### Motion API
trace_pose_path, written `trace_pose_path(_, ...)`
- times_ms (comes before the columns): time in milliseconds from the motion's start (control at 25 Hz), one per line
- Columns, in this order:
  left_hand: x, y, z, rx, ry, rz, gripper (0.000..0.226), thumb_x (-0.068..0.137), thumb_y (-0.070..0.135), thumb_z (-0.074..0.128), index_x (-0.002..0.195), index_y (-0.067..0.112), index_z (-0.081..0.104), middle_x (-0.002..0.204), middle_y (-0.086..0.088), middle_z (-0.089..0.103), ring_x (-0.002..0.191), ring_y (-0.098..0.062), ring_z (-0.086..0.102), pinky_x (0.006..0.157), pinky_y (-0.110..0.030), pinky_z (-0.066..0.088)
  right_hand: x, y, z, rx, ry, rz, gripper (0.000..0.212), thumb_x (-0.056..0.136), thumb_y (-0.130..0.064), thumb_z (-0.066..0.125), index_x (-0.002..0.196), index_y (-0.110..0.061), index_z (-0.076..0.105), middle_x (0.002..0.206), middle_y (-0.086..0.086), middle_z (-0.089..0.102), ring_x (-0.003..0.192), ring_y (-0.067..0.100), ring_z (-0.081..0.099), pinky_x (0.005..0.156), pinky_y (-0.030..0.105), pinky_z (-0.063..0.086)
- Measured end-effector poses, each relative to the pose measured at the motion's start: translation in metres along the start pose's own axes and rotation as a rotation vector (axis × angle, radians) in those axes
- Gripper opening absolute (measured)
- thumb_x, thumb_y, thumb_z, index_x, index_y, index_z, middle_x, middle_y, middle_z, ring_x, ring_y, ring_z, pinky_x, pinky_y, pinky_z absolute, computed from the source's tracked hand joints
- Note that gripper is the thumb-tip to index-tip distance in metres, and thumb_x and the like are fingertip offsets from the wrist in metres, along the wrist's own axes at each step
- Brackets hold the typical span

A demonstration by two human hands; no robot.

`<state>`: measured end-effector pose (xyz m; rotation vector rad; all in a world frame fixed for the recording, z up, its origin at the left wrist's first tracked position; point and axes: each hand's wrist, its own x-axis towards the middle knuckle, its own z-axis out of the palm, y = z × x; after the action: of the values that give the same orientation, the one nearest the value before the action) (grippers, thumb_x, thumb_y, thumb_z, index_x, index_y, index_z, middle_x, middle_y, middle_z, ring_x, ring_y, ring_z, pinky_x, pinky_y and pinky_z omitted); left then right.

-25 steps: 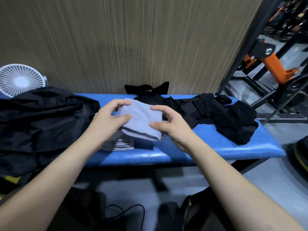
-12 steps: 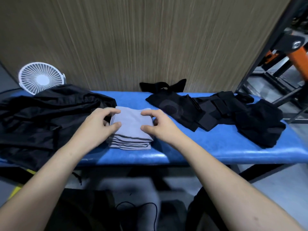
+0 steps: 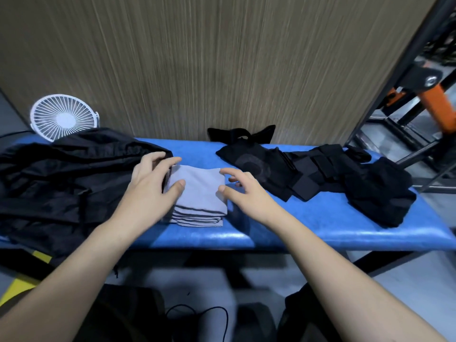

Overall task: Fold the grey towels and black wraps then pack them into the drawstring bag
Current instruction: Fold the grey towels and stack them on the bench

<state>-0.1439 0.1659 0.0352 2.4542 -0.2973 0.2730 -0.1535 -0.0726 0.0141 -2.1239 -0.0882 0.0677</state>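
**No readable text**

No words, labels, brand names, numbers or signs legible anywhere. Faint round mark on the nearest black wrap [image 3: 254, 166], too blurred and dark to read. Nothing printed on the stack of grey towels [image 3: 197, 193], the white fan [image 3: 64, 117] or the blue bench [image 3: 308, 233].

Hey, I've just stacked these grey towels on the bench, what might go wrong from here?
1. The grey towel stack sits close to the blue bench's front edge, so a nudge from your left hand or right hand might tip it to the floor.
2. The black wraps lie overlapped and tangled; pulling one may drag the others.
3. The black bag looks crumpled, so its opening may be slow to find.
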Motion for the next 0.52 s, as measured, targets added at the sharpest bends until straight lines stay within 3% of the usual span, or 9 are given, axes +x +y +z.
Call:
trace_pose_path(120,-0.003,0.002,0.016,0.081,-0.123,0.066,0.052,0.096,0.045,0.051,0.147,0.040,0.040,0.162,0.013,0.017,0.150,-0.010,0.009,0.121,-0.034,0.015,-0.005,-0.002,0.004,0.104,-0.052,0.057,0.054,0.100,-0.043,0.055,0.150,-0.037,0.038,0.148,-0.010,0.036,0.134,-0.001,0.032,0.112,0.024,0.026)
trace_pose_path(240,-0.006,-0.005,0.028,0.114,-0.257,0.007,0.052,0.098,0.058,0.034,0.149,0.050,0.030,0.163,0.022,0.001,0.150,-0.004,-0.009,0.121,-0.032,0.008,-0.007,-0.006,0.021,0.227,-0.069,0.103,0.060,0.101,-0.046,0.050,0.156,-0.035,0.027,0.157,-0.015,0.024,0.141,-0.002,0.025,0.119,0.024,0.018)
trace_pose_path(360,-0.004,-0.011,0.029,0.104,-0.298,-0.018,0.052,0.099,0.057,0.035,0.150,0.052,0.025,0.162,0.025,-0.006,0.149,-0.002,-0.012,0.121,-0.033,0.011,-0.006,-0.009,0.038,0.314,-0.048,0.145,0.059,0.102,-0.046,0.048,0.156,-0.036,0.026,0.161,-0.018,0.020,0.146,0.000,0.022,0.124,0.033,0.017)
trace_pose_path(520,-0.002,-0.018,0.023,0.158,-0.320,-0.016,0.052,0.099,0.058,0.033,0.149,0.054,0.019,0.161,0.027,-0.011,0.149,0.000,-0.011,0.121,-0.035,0.016,-0.004,-0.015,0.059,0.350,-0.050,0.151,0.063,0.102,-0.042,0.049,0.157,-0.037,0.018,0.163,-0.019,0.014,0.149,0.001,0.017,0.125,0.034,0.015)
